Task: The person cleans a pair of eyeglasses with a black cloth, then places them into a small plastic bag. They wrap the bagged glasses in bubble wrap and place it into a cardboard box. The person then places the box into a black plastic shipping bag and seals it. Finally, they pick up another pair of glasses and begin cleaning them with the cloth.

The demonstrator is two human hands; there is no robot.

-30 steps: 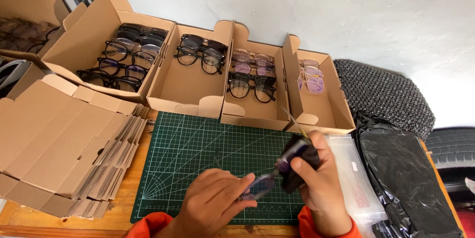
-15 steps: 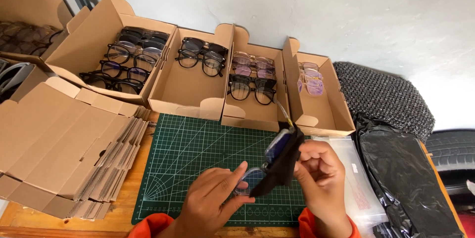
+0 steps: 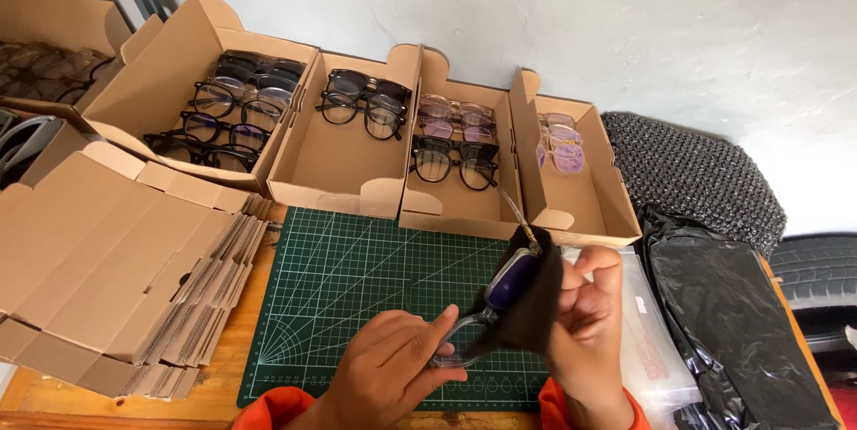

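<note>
A pair of clear-framed glasses with purple-tinted lenses (image 3: 503,291) is held over the green cutting mat (image 3: 357,278). My left hand (image 3: 388,372) pinches the lower lens end of the frame. My right hand (image 3: 589,327) presses a black cloth (image 3: 534,309) around the upper lens, its thumb and fingers closed on the cloth. One thin temple arm sticks up toward the boxes behind.
Several open cardboard boxes (image 3: 344,158) of glasses line the back along the wall. A stack of flat cardboard blanks (image 3: 107,260) lies left. Clear plastic bags (image 3: 656,341) and black plastic sheets (image 3: 741,323) lie right, beside a dark mesh roll (image 3: 692,171).
My right hand has shifted the black cloth up over the upper lens and turned the glasses slightly; my left hand keeps its hold on the lower end.
</note>
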